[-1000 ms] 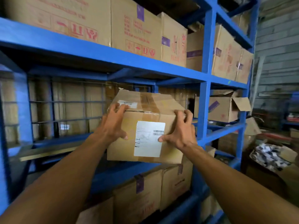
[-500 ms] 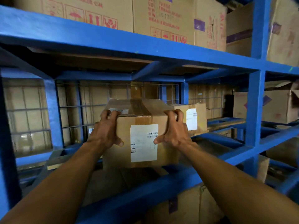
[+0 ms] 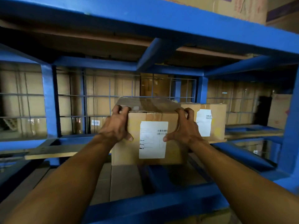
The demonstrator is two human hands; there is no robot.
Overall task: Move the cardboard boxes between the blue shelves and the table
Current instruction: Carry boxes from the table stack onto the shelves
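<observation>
A taped cardboard box point(image 3: 150, 113) with a white label on its front sits inside the middle bay of the blue shelves point(image 3: 145, 206), past the front beam. My left hand point(image 3: 117, 126) grips its upper left corner and my right hand point(image 3: 183, 129) grips its upper right corner, thumbs pressed on the front face. Whether the box's bottom rests on the shelf is hidden. A second labelled cardboard box point(image 3: 213, 122) stands just behind it to the right, on a wooden board.
A wire mesh point(image 3: 100, 96) backs the bay, with more cartons behind it. A blue cross beam point(image 3: 155, 52) runs close overhead. More boxes point(image 3: 242, 8) sit on the shelf above. A wooden plank point(image 3: 56, 151) lies at the left, flattened cardboard point(image 3: 123, 181) below.
The box has gone from in front of the shelves to deep inside the middle bay, beside the second box. Both hands kept their grip, and the view has closed in.
</observation>
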